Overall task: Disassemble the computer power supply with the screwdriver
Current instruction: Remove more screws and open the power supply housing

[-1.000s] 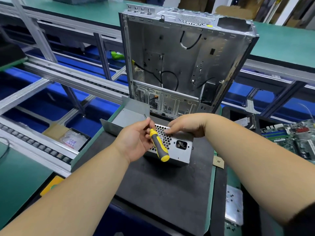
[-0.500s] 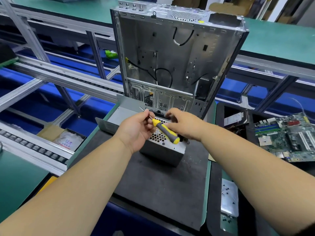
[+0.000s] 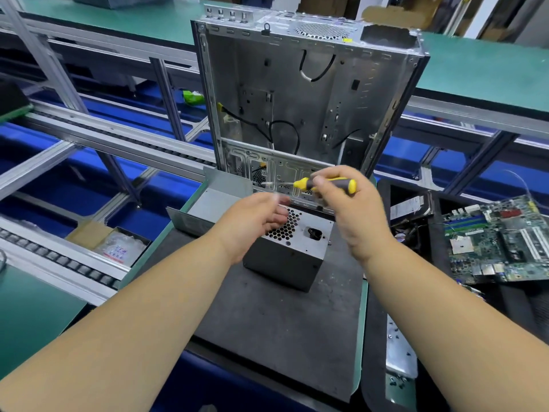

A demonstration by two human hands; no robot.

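Head view: my right hand (image 3: 350, 209) grips the screwdriver (image 3: 323, 184) level, tip pointing left; power supply (image 3: 292, 248) sits just below, left hand (image 3: 252, 221) empty, loosely curled.

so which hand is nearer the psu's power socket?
Left. The left hand hovers over the vent just left of the power socket; the right hand is raised above it, holding the screwdriver.
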